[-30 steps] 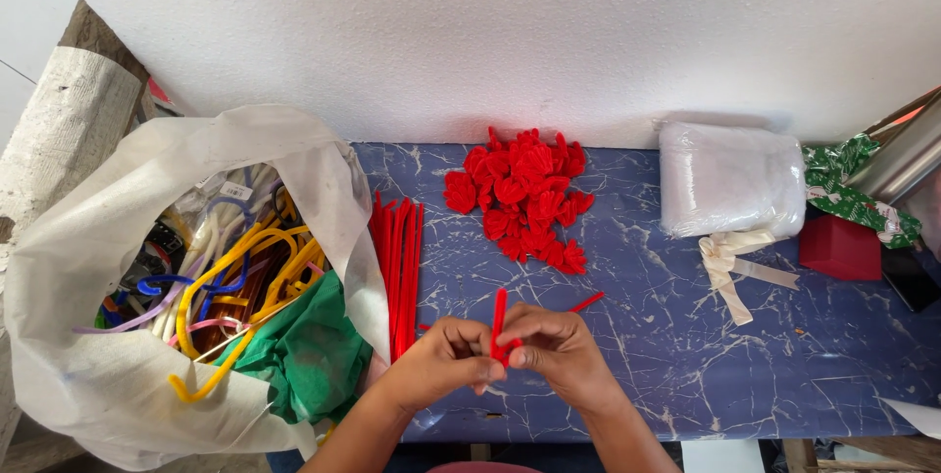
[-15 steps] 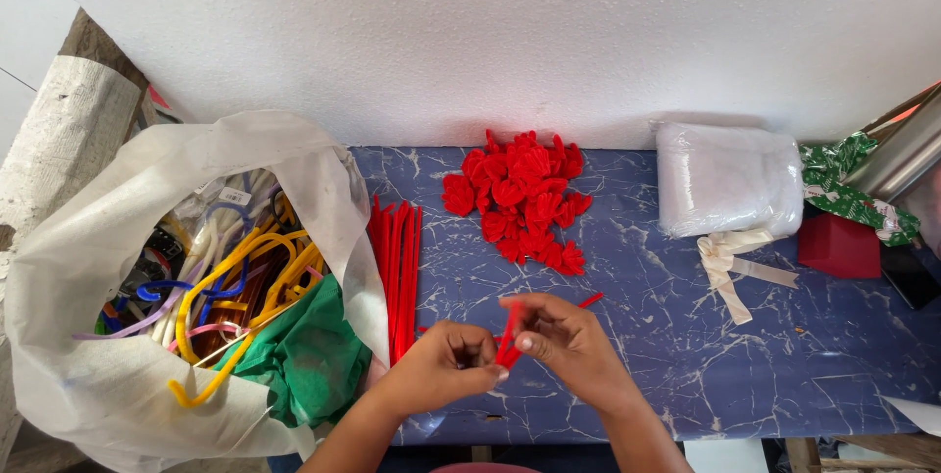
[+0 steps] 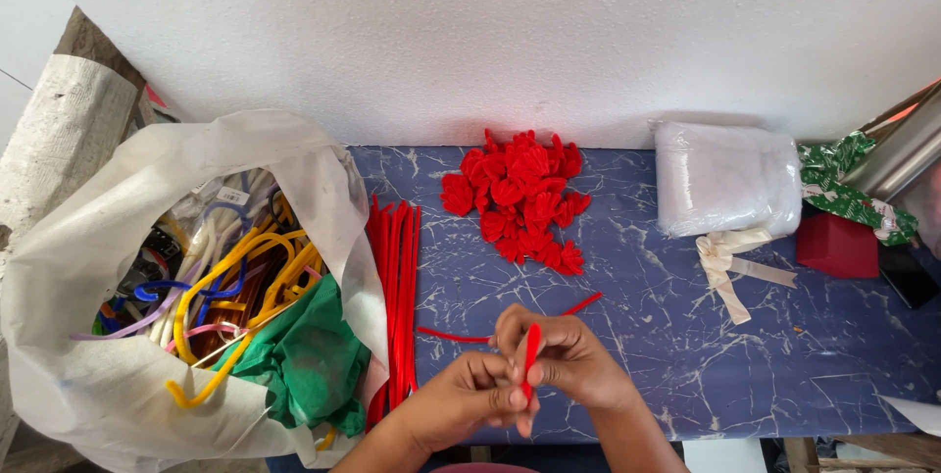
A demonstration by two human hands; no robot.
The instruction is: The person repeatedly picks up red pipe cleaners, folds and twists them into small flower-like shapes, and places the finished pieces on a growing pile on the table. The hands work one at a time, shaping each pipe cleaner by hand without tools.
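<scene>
Both hands meet near the front edge of a blue marbled table [image 3: 667, 336]. My left hand [image 3: 461, 404] and my right hand [image 3: 569, 360] pinch a red pipe cleaner [image 3: 530, 360] that is bent into a narrow loop between the fingers. Its loose ends stick out to the left and upper right over the table. A bundle of straight red pipe cleaners [image 3: 395, 301] lies just left of my hands. A pile of folded red pipe-cleaner shapes [image 3: 520, 199] sits further back near the wall.
A big white plastic bag [image 3: 108, 395] at the left holds several coloured pipe cleaners and green cloth [image 3: 309, 360]. At the right are a clear plastic packet [image 3: 725, 179], a cream ribbon [image 3: 730, 262], a red box [image 3: 836, 245] and green patterned wrap [image 3: 843, 184].
My hands have folded the red pipe cleaner tighter, and the loop now stands upright between my fingers. One end now pokes out to the left.
</scene>
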